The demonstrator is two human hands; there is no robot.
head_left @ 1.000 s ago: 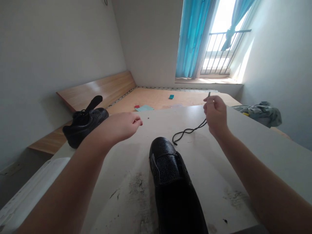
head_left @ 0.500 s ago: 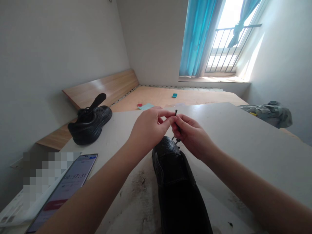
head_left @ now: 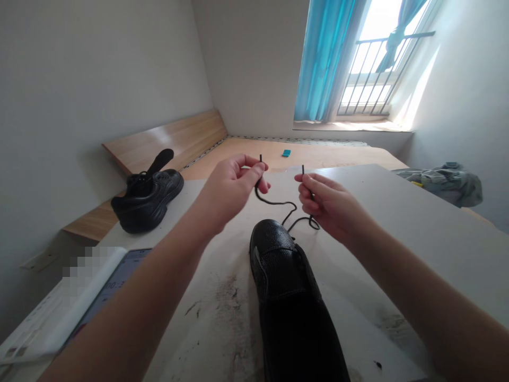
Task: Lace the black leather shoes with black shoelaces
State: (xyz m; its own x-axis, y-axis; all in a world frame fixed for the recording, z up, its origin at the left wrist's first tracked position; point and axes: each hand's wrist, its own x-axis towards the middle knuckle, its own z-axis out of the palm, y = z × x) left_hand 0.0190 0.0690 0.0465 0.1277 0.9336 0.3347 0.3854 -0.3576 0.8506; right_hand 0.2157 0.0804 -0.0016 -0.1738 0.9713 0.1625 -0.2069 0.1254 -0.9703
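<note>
Left hand and right hand each pinching one end of black shoelace, tips up, middle sagging to table, apparently to even the ends. Black shoe near, centre, toe pointing far.

Worktop: white, scuffed with dark marks near the front edge. On it: a black shoe at centre, toe pointing away; a second black shoe at the far left corner; a phone at front left, screen up.
</note>
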